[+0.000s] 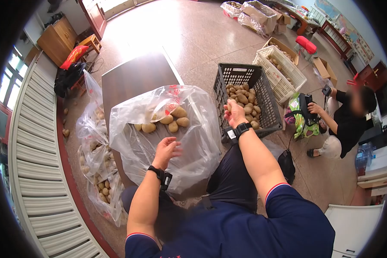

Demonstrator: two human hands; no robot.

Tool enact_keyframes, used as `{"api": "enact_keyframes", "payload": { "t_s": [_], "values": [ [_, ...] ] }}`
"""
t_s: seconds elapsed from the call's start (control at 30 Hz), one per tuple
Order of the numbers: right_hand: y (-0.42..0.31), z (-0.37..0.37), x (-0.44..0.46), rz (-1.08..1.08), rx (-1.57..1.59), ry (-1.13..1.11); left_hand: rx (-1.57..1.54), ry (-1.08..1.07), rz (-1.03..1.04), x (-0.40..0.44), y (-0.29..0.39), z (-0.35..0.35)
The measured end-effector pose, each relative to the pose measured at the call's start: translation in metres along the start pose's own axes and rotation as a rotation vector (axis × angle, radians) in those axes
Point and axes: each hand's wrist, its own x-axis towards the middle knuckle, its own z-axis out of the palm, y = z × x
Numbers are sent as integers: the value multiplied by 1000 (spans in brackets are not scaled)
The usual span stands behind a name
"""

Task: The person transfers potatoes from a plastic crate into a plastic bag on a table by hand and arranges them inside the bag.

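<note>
A clear plastic bag (pixel 193 136) with red print lies spread over the small table (pixel 135 77) before me, with several potatoes (pixel 148 127) in its mouth. My left hand (pixel 167 152) is over the near part of the bag, its fingers apart and slightly blurred, holding nothing. To the right, a black plastic crate (pixel 268 99) on the floor is partly filled with potatoes (pixel 250 103). My right hand (pixel 235 115) reaches over its near left side, fingers curled round a potato that is partly hidden by them. Both wrists wear black straps.
Plastic bags of potatoes (pixel 99 165) line the floor left of the table, beside a white radiator (pixel 43 172). Past the black crate stands a white crate (pixel 274 71) of potatoes. At the right, a person (pixel 350 116) handles a green bag (pixel 300 116).
</note>
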Motion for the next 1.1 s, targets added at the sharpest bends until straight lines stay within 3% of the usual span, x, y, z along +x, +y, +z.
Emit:
{"api": "enact_keyframes", "payload": {
  "t_s": [0.07, 0.33, 0.47, 0.8, 1.1],
  "values": [
    [3, -16, 16, 106, 52, 137, 4, 2, -1, 0, 1, 0],
    [14, -42, 48, 185, 234, 238, 7, 16, 3, 1, 0, -3],
    [15, -35, 41, 139, 125, 237, -5, 14, 0, 3, 0, -4],
    [21, 11, 2, 35, -50, -4, -24, 43, -17, 16, 2, -9],
    [23, 18, -3, 61, -160, -133, -345, 151, 20, 29, 22, -21]
  ]
}}
